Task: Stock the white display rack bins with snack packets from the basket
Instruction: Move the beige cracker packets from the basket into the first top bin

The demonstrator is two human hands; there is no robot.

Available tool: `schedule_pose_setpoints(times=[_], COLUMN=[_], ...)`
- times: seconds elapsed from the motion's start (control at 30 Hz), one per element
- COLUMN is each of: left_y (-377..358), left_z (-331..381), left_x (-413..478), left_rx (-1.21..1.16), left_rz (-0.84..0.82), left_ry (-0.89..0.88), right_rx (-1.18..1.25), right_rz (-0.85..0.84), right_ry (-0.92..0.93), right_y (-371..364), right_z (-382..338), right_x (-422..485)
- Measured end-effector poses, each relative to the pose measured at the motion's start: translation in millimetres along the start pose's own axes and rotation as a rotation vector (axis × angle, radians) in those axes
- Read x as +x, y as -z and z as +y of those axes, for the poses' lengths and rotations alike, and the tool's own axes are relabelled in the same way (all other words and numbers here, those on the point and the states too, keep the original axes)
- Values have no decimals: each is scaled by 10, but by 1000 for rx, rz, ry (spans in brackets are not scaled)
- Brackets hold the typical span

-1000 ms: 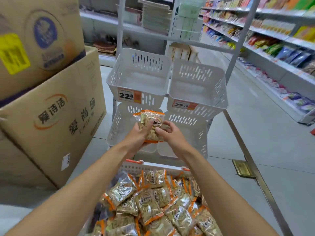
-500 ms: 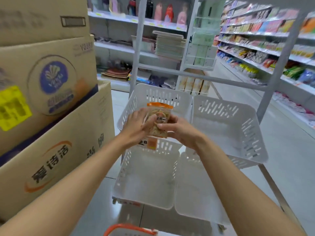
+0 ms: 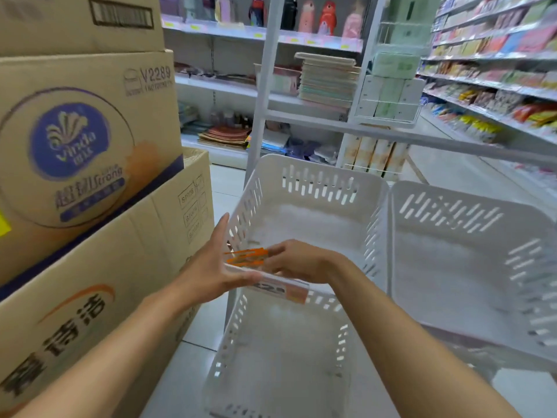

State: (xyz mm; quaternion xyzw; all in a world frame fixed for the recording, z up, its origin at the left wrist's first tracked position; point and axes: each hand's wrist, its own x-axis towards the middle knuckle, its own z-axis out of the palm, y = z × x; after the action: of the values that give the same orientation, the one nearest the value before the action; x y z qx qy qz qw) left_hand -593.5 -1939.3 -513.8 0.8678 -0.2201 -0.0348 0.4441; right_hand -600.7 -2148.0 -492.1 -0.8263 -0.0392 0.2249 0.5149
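A snack packet with an orange edge lies edge-on at the front left corner of the upper left white bin. My right hand grips its right side over the bin's front rim. My left hand is flat with straight fingers, and its palm is against the packet's left end, at the bin's left wall. An empty lower left bin sits below, and an upper right bin stands beside. The basket is out of view.
Stacked cardboard boxes stand close on the left. The white rack frame rises behind the bins. Store shelves with goods line the aisle on the right. A price tag hangs on the upper left bin's front rim.
Both hands carried the packet up from over the basket to the upper left bin. The packet tipped from upright to edge-on, and my left hand opened flat. The view rose, so the basket left the frame.
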Motion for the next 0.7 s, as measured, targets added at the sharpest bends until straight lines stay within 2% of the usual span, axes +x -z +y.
schedule_pose_setpoints(times=[0.07,0.13,0.23,0.3,0.4,0.47,0.53,0.6,0.7], left_y=[-9,-12,-13,-24,-33,-14,10,19,-35], left_z=[-53,-87,-72,-37,24,55,93,187,462], left_x=[9,13,2,-19,-49,-63,-100,-191,-442], left_rx=[-16,-17,6,3,1,7,41,116,281], left_rz=[-3,-3,-2,-2,0,-9,8,74,213], left_ry=[-7,-7,-2,-3,10,28,60,91,18], right_rx=[180,144,-48,-37,-5,-69,-131,-150,-212], right_rz=[-119,-147,-28,43,35,57,139,303,565], right_ry=[-79,-79,2,31,2,-45,-43,15,115], right_y=[43,61,-26,-64,-89,-94,-112,-149,-292], right_z=[-44,-39,-16,-6,-59,-106,-126,-151,-197], right_x=[-54,-66,-76,-45,-57,-124,-187,-291,-653])
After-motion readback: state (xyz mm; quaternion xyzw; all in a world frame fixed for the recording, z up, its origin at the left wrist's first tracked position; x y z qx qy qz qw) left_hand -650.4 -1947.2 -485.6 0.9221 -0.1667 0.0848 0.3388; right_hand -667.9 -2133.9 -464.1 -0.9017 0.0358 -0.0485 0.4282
